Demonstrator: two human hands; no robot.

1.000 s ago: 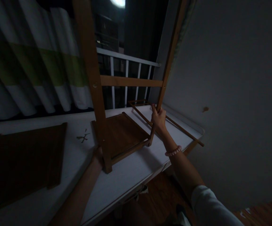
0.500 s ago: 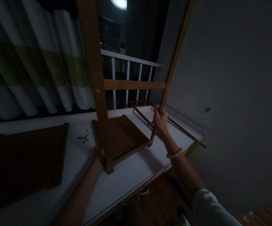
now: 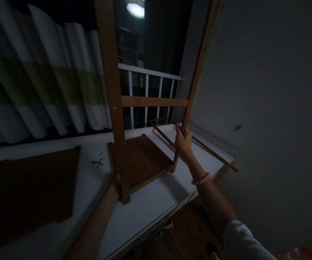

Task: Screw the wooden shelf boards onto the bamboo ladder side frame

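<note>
A tall wooden frame (image 3: 155, 101), two posts joined by a crosspiece, stands upright on the white surface. My right hand (image 3: 183, 140) is closed around its right post, low down, thumb pointing up. Behind the lower ends of the posts lies a brown wooden shelf board (image 3: 142, 157) with raised edges. The right post's foot meets the board's near right corner. My left hand (image 3: 114, 183) is at the board's left side, by the foot of the left post; that post hides most of the fingers, which seem to grip the board's edge.
Another brown board (image 3: 34, 184) lies at left. Small hardware pieces (image 3: 98, 162) sit between the boards. A thin wooden frame (image 3: 162, 133) lies behind my right hand, one rail reaching past the right edge. Curtain (image 3: 71, 83), white railing (image 3: 152, 75) and wall (image 3: 266, 108) border the surface.
The right post's lower end has shifted and straightened against the board's corner. My right hand moved with it. My left hand stays at the left post's foot; the view tilts up slightly.
</note>
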